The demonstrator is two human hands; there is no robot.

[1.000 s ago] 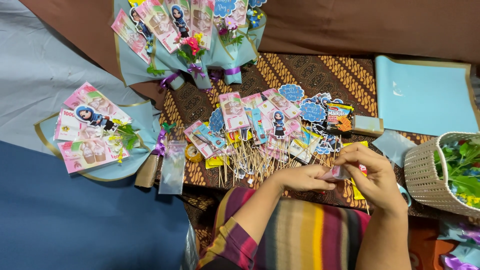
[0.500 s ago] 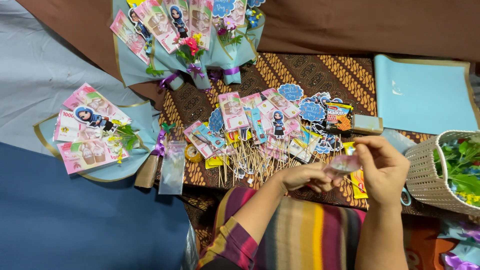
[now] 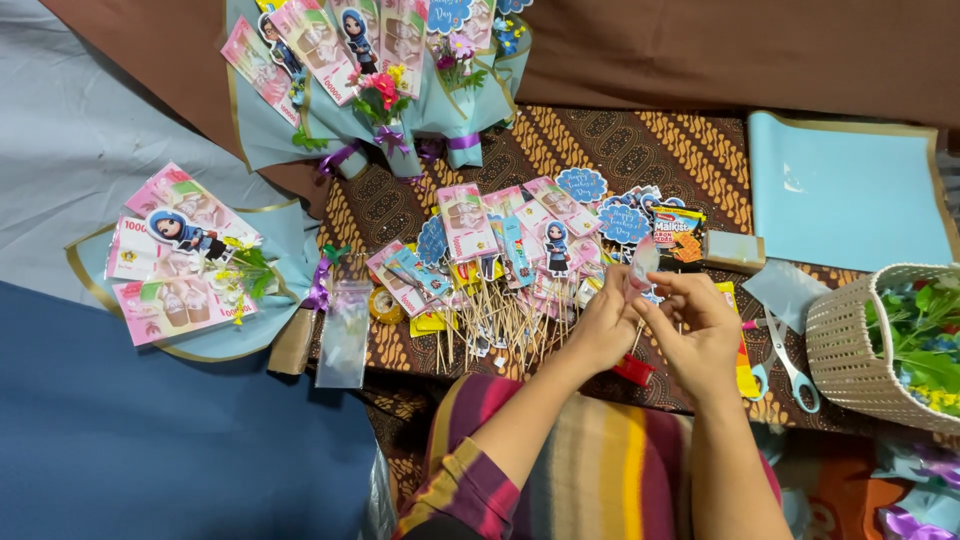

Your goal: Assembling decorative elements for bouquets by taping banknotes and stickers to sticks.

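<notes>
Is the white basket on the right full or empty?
Not empty. The white woven basket holds green leaves and small blue and yellow flowers; how deep they go cannot be told.

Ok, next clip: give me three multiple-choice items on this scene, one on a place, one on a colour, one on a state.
1. Where do the scissors lie?
A. beside the basket
B. on the blue sheet
C. on the left bouquet

2. What colour is the basket?
A. red
B. cream
C. black

3. What are the hands doing?
A. resting flat on the cloth
B. both holding one small pink piece
C. cutting with the scissors

Answers:
1 A: the scissors lie on the patterned cloth just left of the basket.
2 B: its woven wall is pale cream.
3 B: the left hand and right hand meet with fingertips on the piece, raised above the pile of sticks.
</notes>
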